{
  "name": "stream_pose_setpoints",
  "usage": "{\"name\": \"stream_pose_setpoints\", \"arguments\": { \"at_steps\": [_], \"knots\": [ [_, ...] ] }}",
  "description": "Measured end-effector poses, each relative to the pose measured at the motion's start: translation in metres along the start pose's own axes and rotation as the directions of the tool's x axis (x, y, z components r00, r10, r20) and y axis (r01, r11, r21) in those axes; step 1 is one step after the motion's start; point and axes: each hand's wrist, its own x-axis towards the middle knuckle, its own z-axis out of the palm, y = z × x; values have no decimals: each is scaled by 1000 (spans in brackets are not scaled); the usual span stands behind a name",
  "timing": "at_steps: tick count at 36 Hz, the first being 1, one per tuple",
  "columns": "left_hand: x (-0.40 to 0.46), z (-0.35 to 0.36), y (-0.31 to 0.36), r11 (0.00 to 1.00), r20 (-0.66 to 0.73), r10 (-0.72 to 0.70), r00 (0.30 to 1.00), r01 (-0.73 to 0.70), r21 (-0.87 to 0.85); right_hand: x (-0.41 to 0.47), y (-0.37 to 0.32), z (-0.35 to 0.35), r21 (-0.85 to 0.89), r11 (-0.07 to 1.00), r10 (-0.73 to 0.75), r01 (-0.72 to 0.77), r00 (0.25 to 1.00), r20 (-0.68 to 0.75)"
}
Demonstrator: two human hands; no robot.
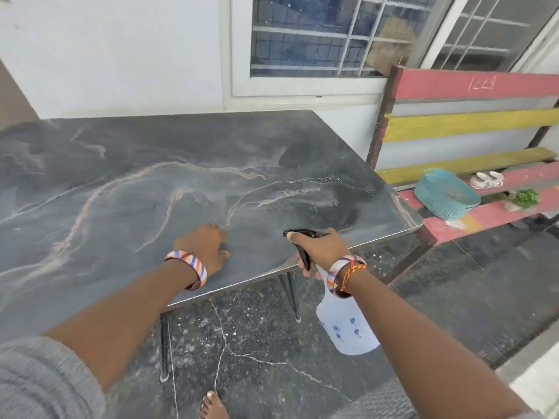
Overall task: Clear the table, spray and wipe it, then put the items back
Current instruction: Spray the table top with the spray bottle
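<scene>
I stand at a dark marbled table point(151, 176) and look down at both my arms. My left hand point(205, 246) rests on the tabletop near the front edge, fingers loosely curled against the surface, holding nothing. A striped bangle point(189, 266) circles that wrist.

My right hand point(317, 247) grips a spray bottle point(348, 328) by its black head. My fingers point(302, 264) wrap round the trigger and neck, and my thumb lies along the top of the head, whose nozzle points left over the table. The bottle's white body, printed with small blue flowers, hangs below my wrist, just off the table's front edge and above the floor. I cannot tell how far the trigger is squeezed.

To the right of the table stands a red and yellow bench point(484, 122). On its seat lie a teal basket point(447, 193), tipped on its side, a pair of pale sandals point(488, 179) behind it and something leafy green point(526, 198) just beside it. One bare foot point(213, 406) shows on the speckled dark floor point(272, 343) below me.
</scene>
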Motion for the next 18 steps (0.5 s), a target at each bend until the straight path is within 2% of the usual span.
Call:
{"name": "stream_pose_setpoints", "arguments": {
  "at_steps": [5, 9, 12, 14, 18],
  "knots": [
    [-53, 4, -58, 966, -120, -259, 958, 255, -51, -12, -2, 53, -104, 995, 20, -3, 987, 158],
    [-91, -4, -115, 888, -177, -459, 870, 445, -117, -22, -17, 94, -145, 989, 41, 1, 957, 287],
    [-121, -12, -155, 789, -153, -610, 777, 579, -203, -33, -24, 132, -174, 983, 15, 57, 921, 390],
    [-135, -13, -181, 735, -161, -674, 721, 632, -245, -40, -28, 159, -159, 982, -26, 104, 902, 430],
    [-159, -16, -224, 662, -150, -744, 651, 689, -293, -50, -39, 210, -214, 961, -52, 176, 872, 487]
  ]
}}
